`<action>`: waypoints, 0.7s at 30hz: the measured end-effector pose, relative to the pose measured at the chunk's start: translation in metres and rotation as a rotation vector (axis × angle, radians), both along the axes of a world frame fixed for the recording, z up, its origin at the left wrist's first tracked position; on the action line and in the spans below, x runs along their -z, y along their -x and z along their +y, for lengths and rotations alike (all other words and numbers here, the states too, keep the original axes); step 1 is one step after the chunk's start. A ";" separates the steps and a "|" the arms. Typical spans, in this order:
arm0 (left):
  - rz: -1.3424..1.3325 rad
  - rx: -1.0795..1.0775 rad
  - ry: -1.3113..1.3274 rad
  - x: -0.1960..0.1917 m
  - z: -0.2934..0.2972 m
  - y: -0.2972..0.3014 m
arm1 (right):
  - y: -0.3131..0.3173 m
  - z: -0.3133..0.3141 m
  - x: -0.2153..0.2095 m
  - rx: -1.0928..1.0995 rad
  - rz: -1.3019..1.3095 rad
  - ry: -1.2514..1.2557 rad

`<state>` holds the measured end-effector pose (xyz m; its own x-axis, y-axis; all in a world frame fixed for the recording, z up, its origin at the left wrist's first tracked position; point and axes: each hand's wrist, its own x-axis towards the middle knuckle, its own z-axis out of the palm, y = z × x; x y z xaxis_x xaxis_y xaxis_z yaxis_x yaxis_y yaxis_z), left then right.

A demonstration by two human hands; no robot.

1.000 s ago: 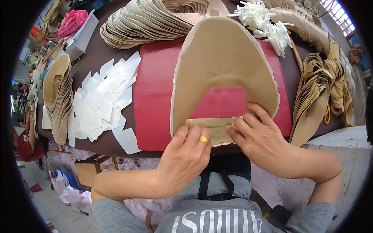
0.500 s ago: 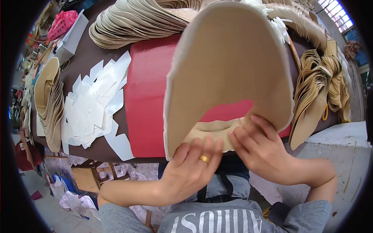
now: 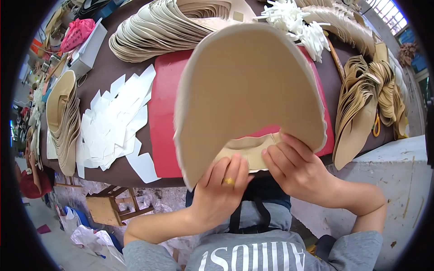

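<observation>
A large, rounded tan sheet piece (image 3: 253, 77) with a pale, thick edge stands curved up before me over a red mat (image 3: 165, 117). Its near edge carries a paler, padded-looking strip (image 3: 253, 156). My left hand (image 3: 221, 185), with a gold ring on one finger, grips the strip's left part, fingers on top. The right hand (image 3: 294, 165) pinches the strip's right part, its index finger stretched along the tan edge. Both thumbs are mostly hidden.
White cut pieces (image 3: 113, 122) lie heaped left of the mat. Stacks of tan pieces stand at far left (image 3: 63, 122), at the back (image 3: 153, 31) and at right (image 3: 361, 108). White strips (image 3: 294, 22) are piled behind. A wooden stool (image 3: 106, 205) stands below the table.
The tan piece has tilted and shifted slightly left and lower, covering most of the red gap above the strip. Both hands keep hold; the left fingers have drawn slightly left.
</observation>
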<state>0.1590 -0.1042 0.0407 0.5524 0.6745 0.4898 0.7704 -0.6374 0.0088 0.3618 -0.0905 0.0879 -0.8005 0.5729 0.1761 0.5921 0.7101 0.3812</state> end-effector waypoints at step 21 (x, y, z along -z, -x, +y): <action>-2.631 0.627 0.912 -0.035 -0.124 0.126 | 0.108 -0.126 -0.055 -0.104 0.918 0.404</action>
<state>0.0335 -0.2284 0.0758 -0.0491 0.9988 0.0033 -0.9933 -0.0492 0.1047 0.2537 -0.2163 0.1424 -0.5021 0.6611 0.5576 0.4637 0.7500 -0.4717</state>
